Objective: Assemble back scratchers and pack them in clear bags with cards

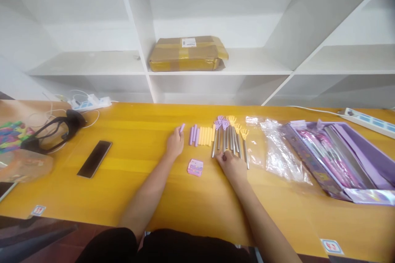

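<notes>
Purple handle sleeve (182, 128) sits pinched in the fingertips of the left hand (174, 144), just left of a row of purple and yellow sleeves (201, 135) lying on the yellow table (138, 131). The right hand (232, 165) rests fingers curled on the near ends of the metal back-scratchers (230, 137); whether it grips 1 cannot be told. A small pink card (195, 167) lies between the hands.
</notes>
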{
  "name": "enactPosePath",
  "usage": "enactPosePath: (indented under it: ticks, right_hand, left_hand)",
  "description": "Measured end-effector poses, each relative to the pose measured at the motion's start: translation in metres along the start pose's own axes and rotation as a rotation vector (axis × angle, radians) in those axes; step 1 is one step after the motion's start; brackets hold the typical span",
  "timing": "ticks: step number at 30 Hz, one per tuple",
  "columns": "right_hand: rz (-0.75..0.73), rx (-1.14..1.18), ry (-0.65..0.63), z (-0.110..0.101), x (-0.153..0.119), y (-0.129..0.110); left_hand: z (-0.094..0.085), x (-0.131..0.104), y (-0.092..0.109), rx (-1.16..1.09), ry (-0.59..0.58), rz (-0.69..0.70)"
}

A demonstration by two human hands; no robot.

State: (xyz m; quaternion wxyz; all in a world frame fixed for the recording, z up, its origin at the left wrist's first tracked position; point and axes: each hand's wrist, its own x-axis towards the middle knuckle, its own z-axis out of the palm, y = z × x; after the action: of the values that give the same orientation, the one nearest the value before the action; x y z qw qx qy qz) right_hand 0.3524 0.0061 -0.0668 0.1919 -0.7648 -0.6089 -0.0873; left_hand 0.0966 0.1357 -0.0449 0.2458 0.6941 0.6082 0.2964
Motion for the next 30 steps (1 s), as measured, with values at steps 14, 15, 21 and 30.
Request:
enactPosePath:
  ticks: [14, 15, 21, 30]
  right_hand:
    - [0.126, 0.284, 0.4, -0.047, -0.04, -0.003]
    - [0.135, 0.315, 0.434, -0.055, -0.049, -0.007]
    - [-0.205, 0.551, 0.479, -0.085, -0.11, -0.039]
    - [-0.464, 0.829, 0.12, -0.075, -0.118, -0.045]
  left_hand:
    - [-0.005, -0.04, 0.034, -0.526, 0.157, 0.19]
    - [-0.002, -0.056, 0.042, -0.546, 0.119, 0.2]
    - [0.006, -0.142, 0.084, -1.124, -0.421, -0.135]
    - [-0.019, -0.168, 0.079, -1.005, -0.765, -0.217]
